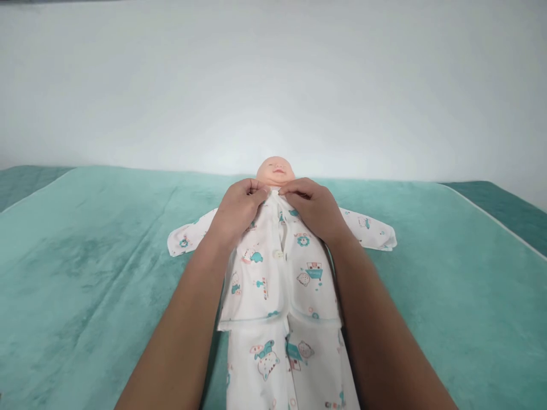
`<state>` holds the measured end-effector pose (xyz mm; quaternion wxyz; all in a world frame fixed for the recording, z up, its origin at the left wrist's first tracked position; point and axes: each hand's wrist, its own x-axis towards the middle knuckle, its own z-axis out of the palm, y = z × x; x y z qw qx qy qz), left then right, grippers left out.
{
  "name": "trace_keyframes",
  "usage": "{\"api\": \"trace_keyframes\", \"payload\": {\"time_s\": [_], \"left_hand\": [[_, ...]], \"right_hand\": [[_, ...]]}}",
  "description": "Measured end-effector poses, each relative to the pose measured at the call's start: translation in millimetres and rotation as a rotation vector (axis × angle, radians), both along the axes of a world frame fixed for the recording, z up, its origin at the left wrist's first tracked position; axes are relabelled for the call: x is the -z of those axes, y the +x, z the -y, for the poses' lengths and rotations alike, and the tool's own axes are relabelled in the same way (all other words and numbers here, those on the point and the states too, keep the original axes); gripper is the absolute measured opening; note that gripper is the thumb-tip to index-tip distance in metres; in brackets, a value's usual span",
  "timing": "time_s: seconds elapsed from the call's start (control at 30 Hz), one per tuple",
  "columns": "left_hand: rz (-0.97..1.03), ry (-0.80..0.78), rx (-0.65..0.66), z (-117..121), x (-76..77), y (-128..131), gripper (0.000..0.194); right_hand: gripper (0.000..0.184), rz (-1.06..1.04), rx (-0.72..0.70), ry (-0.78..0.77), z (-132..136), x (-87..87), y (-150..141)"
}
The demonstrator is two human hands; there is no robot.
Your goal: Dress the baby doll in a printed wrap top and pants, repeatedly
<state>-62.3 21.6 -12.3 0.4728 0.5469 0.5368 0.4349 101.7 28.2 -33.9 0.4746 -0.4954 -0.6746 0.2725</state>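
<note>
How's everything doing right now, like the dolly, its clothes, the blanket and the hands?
Doll: lying face up, dressed
Top: on the doll, sleeves spread, front gapping below the collar
Trousers: below the top, lower ends out of view
Blanket: spread out, creased on the left
Left hand: pinching the collar
Right hand: pinching the collar

Your left hand (241,206) and right hand (314,205) pinch the collar (274,192) of the white printed baby jacket (256,273), just below the chin of the doll (276,171) lying on green cloth (106,273).
</note>
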Motion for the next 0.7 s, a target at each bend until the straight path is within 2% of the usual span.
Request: {"api": "trace_keyframes", "payload": {"time_s": [0.1, 0.2, 0.37, 0.5, 0.6, 0.7], "left_hand": [[-0.056, 0.06, 0.032, 2.5, -1.4, -1.1, 0.014], [-0.161, 0.146, 0.057, 12.1, -2.2, -1.7, 0.018], [-0.222, 0.279, 0.022, 40.3, 4.5, -3.1, 0.02], [-0.215, 0.323, 0.099, 54.1, 13.3, -7.3, 0.018], [-0.203, 0.285, 0.106, 55.8, 15.3, -10.6, 0.015], [-0.149, 0.187, 0.103, 55.4, 12.4, -11.9, 0.016]], "right_hand": [[0.012, 0.049, 0.118, 0.034, 4.4, -2.4, -6.5], [0.008, 0.189, 0.232, 0.073, 18.1, -9.8, -14.7], [0.018, 0.447, 0.17, -0.077, 62.6, -23.4, -18.3], [0.022, 0.617, 0.164, -0.124, 92.4, -25.1, -17.9], [0.018, 0.615, 0.229, -0.076, 94.3, -19.9, -19.1], [0.018, 0.448, 0.213, -0.048, 85.2, -13.9, -16.8]]}}
